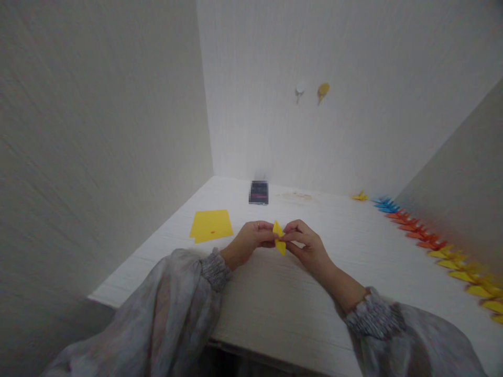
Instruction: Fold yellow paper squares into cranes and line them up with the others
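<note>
A small piece of folded yellow paper point(280, 246) is held up between my two hands over the white table. My left hand point(255, 235) pinches it from the left side, thumb and fingers closed on it. From the right, my right hand point(308, 243) grips the same paper with its fingertips. The paper is narrow, with a point at the top and a blunter lower end; its middle is partly hidden by my fingertips. Sheets of flat yellow paper point(212, 224) lie on the table left of my left hand, with a small reddish mark on top.
A dark pixelated rectangular object point(258, 192) rests near the back wall. Along the right side runs a row of folded paper cranes: blue point(385, 204), orange-red point(418, 230) and yellow point(467, 272). One yellow crane point(360, 196) sits apart at the back. Two hooks point(323, 90) are on the wall.
</note>
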Motion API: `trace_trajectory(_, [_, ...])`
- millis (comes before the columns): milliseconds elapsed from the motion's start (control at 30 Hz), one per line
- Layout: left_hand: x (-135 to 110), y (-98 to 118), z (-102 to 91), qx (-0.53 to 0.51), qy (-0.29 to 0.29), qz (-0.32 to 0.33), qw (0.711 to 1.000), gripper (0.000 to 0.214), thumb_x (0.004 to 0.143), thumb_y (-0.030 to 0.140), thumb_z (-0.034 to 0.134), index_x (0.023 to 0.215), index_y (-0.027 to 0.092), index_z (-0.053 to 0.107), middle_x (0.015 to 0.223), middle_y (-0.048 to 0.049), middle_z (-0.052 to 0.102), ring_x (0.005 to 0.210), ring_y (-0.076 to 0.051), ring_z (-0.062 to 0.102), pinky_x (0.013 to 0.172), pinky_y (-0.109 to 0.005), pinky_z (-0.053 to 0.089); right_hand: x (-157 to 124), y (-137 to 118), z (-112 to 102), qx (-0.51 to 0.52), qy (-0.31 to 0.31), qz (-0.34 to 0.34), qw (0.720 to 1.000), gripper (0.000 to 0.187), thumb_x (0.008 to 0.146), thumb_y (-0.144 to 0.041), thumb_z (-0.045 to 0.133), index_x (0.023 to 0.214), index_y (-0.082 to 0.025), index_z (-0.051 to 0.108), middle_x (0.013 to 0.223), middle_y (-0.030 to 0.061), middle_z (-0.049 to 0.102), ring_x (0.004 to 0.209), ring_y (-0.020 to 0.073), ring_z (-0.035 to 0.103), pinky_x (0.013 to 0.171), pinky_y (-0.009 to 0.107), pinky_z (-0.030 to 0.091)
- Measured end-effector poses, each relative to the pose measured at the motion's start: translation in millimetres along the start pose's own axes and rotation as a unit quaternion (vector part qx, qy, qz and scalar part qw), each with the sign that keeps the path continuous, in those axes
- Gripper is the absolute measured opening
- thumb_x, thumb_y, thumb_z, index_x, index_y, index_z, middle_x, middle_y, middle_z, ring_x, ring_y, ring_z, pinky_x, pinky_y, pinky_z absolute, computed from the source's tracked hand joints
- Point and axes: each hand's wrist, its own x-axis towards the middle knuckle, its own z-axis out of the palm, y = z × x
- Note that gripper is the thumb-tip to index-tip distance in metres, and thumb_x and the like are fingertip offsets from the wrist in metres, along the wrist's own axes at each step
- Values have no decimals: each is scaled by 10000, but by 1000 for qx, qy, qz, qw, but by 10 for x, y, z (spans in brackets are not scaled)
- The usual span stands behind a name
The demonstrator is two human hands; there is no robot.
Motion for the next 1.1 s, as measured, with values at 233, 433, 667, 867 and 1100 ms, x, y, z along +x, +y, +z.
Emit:
trace_trajectory(233, [-10,20,40,-25,11,45,999,403,541,217,725,799,151,422,580,27,611,533,-95,584,614,-267,477,13,79,69,116,31,91,989,67,705,-200,624,749,-250,631,805,11,495,781,144,502,718,296,408])
trace_trajectory(433, [-36,34,40,-1,-8,63,998,190,594,197,672,699,107,542,659,-1,618,640,-94,598,732,-282,460,19,33,102,212,49,175,960,16,692,-225,630,683,-212,628,763,8,508,746,137,497,694,276,398])
trace_trajectory(667, [-46,34,32,70,3,75,995,215,563,230,708,648,101,560,606,10,606,569,-73,557,633,-240,444,21,-27,159,307,49,239,920,67,649,-224,665,669,-187,612,717,-8,553,688,119,521,647,255,399])
trace_trajectory(867, [-40,27,49,27,-2,69,997,237,606,271,684,683,107,531,651,-16,646,603,-98,601,660,-267,479,-4,-3,182,365,70,281,885,107,642,-200,678,725,-195,611,663,-29,597,626,95,537,629,238,404])
trace_trajectory(1100, [-25,4,35,17,-5,83,996,241,640,277,660,692,122,483,639,-14,648,592,-110,619,639,-273,495,14,-35,188,369,86,294,878,60,675,-225,648,715,-185,629,682,-16,636,651,105,573,683,256,414])
